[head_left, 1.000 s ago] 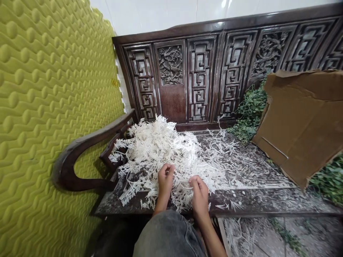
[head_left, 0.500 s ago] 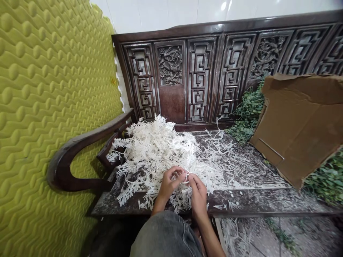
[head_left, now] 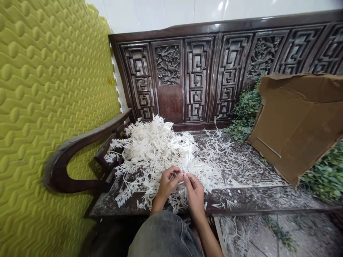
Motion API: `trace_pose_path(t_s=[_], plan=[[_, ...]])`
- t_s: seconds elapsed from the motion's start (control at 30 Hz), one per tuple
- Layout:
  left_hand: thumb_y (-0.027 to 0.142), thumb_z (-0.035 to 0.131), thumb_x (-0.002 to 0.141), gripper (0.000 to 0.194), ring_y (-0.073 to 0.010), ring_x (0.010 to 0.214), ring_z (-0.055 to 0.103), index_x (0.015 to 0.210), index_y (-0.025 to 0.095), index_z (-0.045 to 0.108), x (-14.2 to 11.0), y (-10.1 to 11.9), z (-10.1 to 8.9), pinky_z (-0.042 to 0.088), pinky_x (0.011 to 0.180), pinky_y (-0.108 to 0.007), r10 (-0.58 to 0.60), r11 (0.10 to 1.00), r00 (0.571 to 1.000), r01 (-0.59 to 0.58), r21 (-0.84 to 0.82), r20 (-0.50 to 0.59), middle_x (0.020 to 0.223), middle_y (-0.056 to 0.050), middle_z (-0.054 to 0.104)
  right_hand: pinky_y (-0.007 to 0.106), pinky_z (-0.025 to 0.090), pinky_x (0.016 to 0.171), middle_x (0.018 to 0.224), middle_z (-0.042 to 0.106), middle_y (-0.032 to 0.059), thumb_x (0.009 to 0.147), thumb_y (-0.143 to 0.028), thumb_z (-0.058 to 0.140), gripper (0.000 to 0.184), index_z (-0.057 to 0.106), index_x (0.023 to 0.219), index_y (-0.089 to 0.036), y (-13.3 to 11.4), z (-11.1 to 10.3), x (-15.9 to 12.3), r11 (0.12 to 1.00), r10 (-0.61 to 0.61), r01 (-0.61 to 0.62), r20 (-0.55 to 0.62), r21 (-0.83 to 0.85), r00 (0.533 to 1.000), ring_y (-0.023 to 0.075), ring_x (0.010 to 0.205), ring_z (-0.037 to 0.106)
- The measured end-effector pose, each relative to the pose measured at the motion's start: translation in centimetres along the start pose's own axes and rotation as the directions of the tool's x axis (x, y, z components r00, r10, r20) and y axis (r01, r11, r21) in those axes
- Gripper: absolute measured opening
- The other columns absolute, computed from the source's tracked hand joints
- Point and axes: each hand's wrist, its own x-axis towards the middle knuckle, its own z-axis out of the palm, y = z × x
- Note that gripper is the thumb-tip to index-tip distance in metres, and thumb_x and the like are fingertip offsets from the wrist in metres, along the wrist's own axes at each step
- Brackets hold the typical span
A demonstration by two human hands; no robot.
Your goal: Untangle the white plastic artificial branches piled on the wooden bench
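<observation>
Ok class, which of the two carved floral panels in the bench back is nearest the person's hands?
The one on the left, above a plain brown panel; the other stands further right, above the green foliage.

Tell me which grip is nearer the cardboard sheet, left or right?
Right. The right grip is closer to the torn cardboard sheet, which lies ahead and to its right, not touching. The left grip is farther off, on the right grip's far side, both among the white sprigs.

Nothing here can be read: no words, labels, brands, numbers or signs show. The carved wooden backrest bears only fretwork and floral reliefs, and the brown cardboard sheet shows no legible marks.
</observation>
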Motion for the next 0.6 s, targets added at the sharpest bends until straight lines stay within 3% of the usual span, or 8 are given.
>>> trace_pose_path(t_s=[0.3,0.47,0.6], plan=[[0.029,0.067,0.077,0.024,-0.0201,0.086,0.059,0.098,0.018,0.068,-0.2,0.9,-0.3,0.045,0.079,-0.028,0.051,0.998,0.994,-0.055,0.042,0.097,0.091,-0.006,0.066,0.028,0.04,0.067,0.074,0.062,0.0047,0.088,-0.032,0.049,0.025,0.064,0.078,-0.015,-0.1,0.3,-0.5,0.976,-0.066,0.077,0.062,-0.202,0.996,0.0204,0.072,0.054],[0.032,0.065,0.078,0.017,-0.0189,0.081,0.059,0.08,0.016,0.07,-0.1,0.7,0.1,0.044,0.074,-0.027,0.032,0.999,0.997,-0.033,0.013,0.074,0.083,-0.005,0.065,0.028,0.039,0.067,0.079,0.063,0.0054,0.089,-0.029,0.045,0.025,0.067,0.086,-0.016,-0.2,0.4,-0.5,0.953,-0.097,0.13,0.129,-0.272,0.987,0.0202,0.072,0.054],[0.037,0.06,0.083,0.025,-0.0158,0.071,0.056,0.072,0.015,0.064,0.2,-0.4,0.1,0.043,0.069,-0.025,0.009,1.0,1.0,-0.009,-0.019,-0.019,0.072,-0.002,0.06,0.028,0.034,0.063,0.067,0.056,0.0025,0.086,-0.027,0.051,0.022,0.066,0.074,-0.017,-0.3,0.4,-0.4,0.938,-0.113,0.163,0.174,-0.307,0.978,0.019,0.066,0.049]])
